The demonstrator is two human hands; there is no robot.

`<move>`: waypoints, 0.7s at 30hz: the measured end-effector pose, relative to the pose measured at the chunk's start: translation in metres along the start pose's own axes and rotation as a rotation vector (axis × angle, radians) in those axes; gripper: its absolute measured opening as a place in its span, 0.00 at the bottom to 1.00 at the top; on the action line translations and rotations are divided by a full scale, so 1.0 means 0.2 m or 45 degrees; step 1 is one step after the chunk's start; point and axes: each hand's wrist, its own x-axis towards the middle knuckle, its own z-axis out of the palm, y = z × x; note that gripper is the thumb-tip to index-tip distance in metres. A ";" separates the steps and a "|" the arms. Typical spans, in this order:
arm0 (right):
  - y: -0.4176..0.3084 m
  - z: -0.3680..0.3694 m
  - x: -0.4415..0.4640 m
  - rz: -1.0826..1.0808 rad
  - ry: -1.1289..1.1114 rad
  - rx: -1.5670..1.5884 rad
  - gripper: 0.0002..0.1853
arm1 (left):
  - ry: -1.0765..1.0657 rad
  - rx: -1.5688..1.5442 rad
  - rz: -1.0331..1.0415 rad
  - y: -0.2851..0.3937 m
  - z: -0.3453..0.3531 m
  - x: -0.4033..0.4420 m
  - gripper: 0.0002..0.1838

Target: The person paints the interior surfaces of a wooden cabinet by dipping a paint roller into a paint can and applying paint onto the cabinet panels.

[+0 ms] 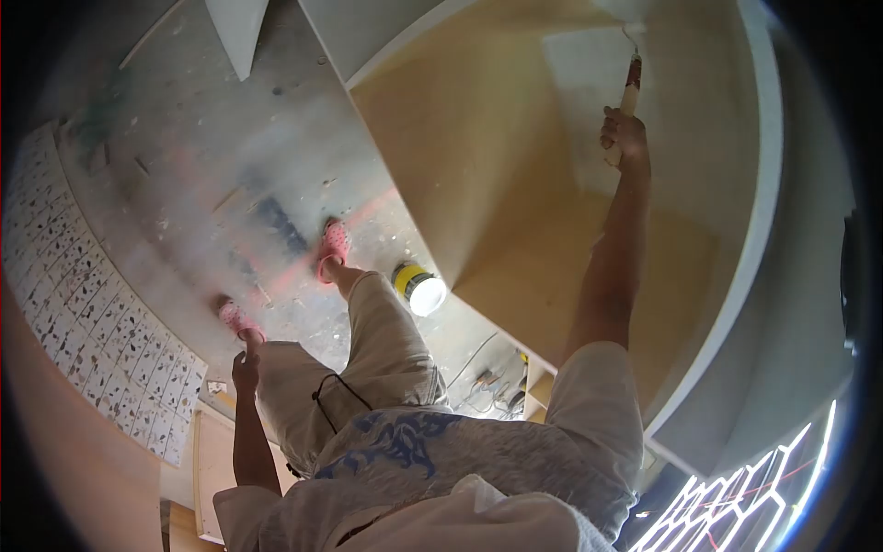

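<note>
My right hand (pixel 627 136) is wrapped around the handle of a paint roller (pixel 631 92) and reaches out to the upper right. The roller's thin wire frame ends against a large tan wooden panel (pixel 515 156), where a wet-looking white paint patch (pixel 579 69) shows. Down by my thigh hangs my left hand (pixel 246 370), fingers loosely apart with nothing visible in it. A paint can (pixel 425 291) with a yellow band and a white top stands on the floor beside the panel's lower edge.
The stained concrete floor (pixel 184 202) has scattered debris. Patterned tiles (pixel 87 304) line the far left. Cables and tools (pixel 492 391) lie below the can. A pale curved edge (pixel 768 175) borders the panel, and bright hexagonal lights (pixel 736 488) show at lower right.
</note>
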 end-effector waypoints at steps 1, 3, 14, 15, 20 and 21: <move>-0.01 -0.03 0.11 0.015 -0.013 0.009 0.07 | -0.034 -0.070 0.003 0.06 0.07 -0.01 0.26; 0.00 -0.09 0.32 0.010 0.053 0.059 0.07 | -0.076 -0.047 0.017 0.19 0.16 0.00 0.21; 0.35 -0.40 0.19 -0.039 0.405 -0.462 0.12 | -0.056 -0.216 0.124 0.51 0.31 0.05 0.28; 0.33 -0.44 0.21 -0.040 0.412 -0.461 0.12 | -0.059 -0.180 0.112 0.48 0.31 0.07 0.28; 0.12 -0.48 0.50 -0.085 0.551 -1.318 0.14 | -0.075 0.009 -0.074 0.31 0.27 0.09 0.26; 0.06 -0.44 0.53 -0.132 0.575 -1.338 0.14 | -0.102 0.074 -0.050 0.32 0.24 0.05 0.27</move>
